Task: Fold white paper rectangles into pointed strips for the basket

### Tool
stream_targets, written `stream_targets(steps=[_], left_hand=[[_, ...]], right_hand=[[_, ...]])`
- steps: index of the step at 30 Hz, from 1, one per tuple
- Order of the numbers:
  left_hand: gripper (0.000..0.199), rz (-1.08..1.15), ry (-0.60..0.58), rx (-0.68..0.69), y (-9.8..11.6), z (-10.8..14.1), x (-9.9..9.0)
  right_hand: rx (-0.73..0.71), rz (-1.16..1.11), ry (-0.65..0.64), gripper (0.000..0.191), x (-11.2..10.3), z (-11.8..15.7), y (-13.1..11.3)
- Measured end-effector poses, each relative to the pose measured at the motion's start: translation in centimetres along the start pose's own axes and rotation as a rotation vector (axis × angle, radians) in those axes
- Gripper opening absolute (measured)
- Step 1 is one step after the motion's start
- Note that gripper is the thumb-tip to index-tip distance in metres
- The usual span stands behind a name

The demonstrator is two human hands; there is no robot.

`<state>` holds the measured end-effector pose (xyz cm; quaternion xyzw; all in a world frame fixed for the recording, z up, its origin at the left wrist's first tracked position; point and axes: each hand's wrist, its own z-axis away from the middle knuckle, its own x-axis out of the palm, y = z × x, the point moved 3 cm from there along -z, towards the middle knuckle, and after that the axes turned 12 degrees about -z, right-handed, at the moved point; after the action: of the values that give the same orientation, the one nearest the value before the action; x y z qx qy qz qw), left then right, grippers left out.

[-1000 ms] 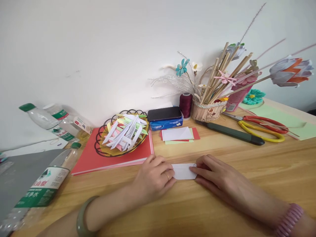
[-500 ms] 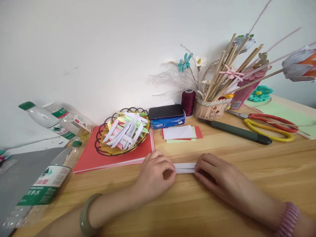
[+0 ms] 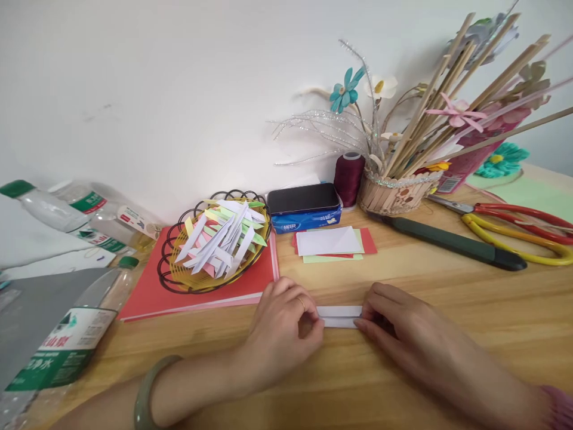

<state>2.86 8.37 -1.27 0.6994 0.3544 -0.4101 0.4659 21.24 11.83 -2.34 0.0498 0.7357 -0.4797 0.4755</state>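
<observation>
A small white paper strip (image 3: pixel 341 316) lies between my hands, with a lengthwise fold line along its middle. My left hand (image 3: pixel 286 319) pinches its left end between thumb and fingers. At the other end, my right hand (image 3: pixel 394 325) is closed on the strip, its fingertips hiding that edge. Just beyond is a small stack of cut paper (image 3: pixel 330 242), white on top with green and red below. To the left, a wicker basket (image 3: pixel 179 285) holds many folded paper pieces (image 3: pixel 226 239) in white, green, pink and yellow.
Under the basket lies red paper (image 3: pixel 143 286). Plastic bottles (image 3: pixel 67 340) lean at the left. Behind stand a phone (image 3: pixel 304 198) on a blue tissue pack (image 3: pixel 307 221), a thread spool (image 3: pixel 349 179) and a stick-filled holder (image 3: pixel 396 194). A dark green cutter (image 3: pixel 443 239) and scissors (image 3: pixel 514 230) lie right.
The view has shifted and come slightly closer. Both hands still grip the strip's ends; its two long halves now look more evenly spread, with a clear line between them.
</observation>
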Motion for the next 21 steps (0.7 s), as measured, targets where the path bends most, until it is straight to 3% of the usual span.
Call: stream_targets(steps=[11, 16, 21], left_hand=[[0.011, -0.105, 0.005, 0.053, 0.3, -0.3, 0.4], [0.010, -0.126, -0.036, 0.070, 0.2, -0.5, 0.4], [0.012, -0.067, -0.080, 0.090, 0.0, -0.6, -0.1]], right_hand=[[-0.282, 0.323, 0.083, 0.026, -0.5, -0.8, -0.8], [-0.293, 0.377, 0.096, 0.025, -0.8, -1.2, -0.8], [-0.245, 0.211, 0.115, 0.024, -1.0, -1.2, -0.4]])
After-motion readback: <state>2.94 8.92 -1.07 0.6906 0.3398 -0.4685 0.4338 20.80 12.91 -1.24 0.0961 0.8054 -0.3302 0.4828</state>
